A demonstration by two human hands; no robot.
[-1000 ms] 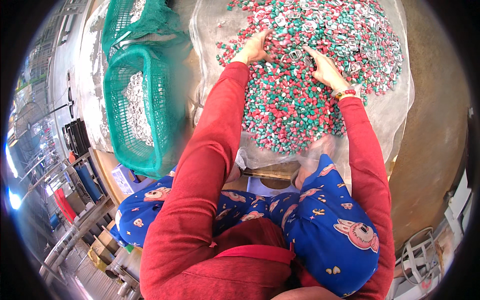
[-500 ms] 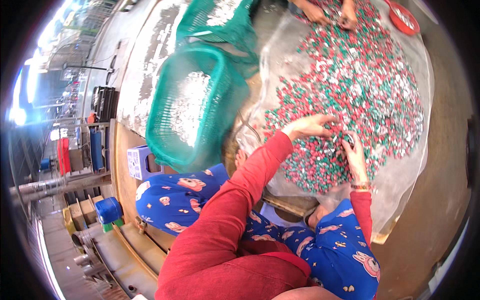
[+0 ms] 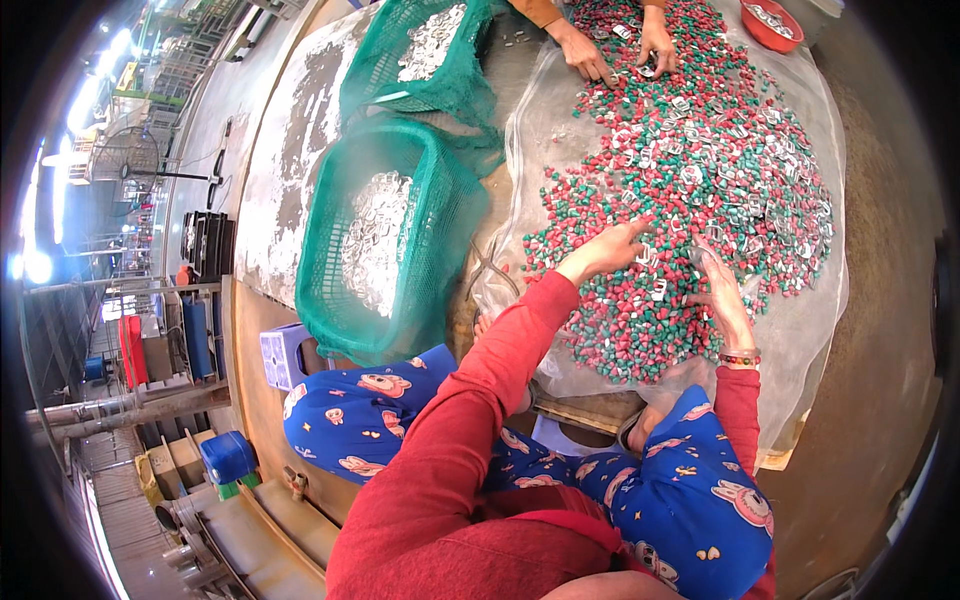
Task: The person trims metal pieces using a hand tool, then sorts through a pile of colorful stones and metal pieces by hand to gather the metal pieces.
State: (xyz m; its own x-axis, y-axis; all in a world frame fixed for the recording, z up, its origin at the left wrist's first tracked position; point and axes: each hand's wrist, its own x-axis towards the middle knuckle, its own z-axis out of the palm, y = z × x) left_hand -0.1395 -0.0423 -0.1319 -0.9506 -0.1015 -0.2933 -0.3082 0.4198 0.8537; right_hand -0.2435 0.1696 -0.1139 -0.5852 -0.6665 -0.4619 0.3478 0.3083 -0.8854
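Observation:
A wide heap of small red and green pebble-like pieces (image 3: 640, 335) lies on a translucent plastic sheet (image 3: 800, 370). Mixed through it are flat silvery metal pieces (image 3: 690, 178), some ring- or buckle-shaped. Over the heap's left part, my left hand (image 3: 605, 252) is open, its fingers stretched to the right beside a metal piece. My right hand (image 3: 728, 300) rests at the near right of the heap, thumb and fingers spread apart. A blurred greyish bit shows by its fingertips; whether it touches them is unclear.
At left stands a green plastic basket (image 3: 312, 265) lined with netting, with silvery pieces (image 3: 378, 240) in it. Behind it is another green basket (image 3: 365, 75). A co-worker's hands (image 3: 655, 42) work at the heap's far edge. A red bowl (image 3: 768, 40) sits at far right.
My right hand's fingers have spread from a closer pinch around a dark piece. My left hand's fingers have stretched out further. The co-worker's hands have moved apart, and the view has shifted slightly.

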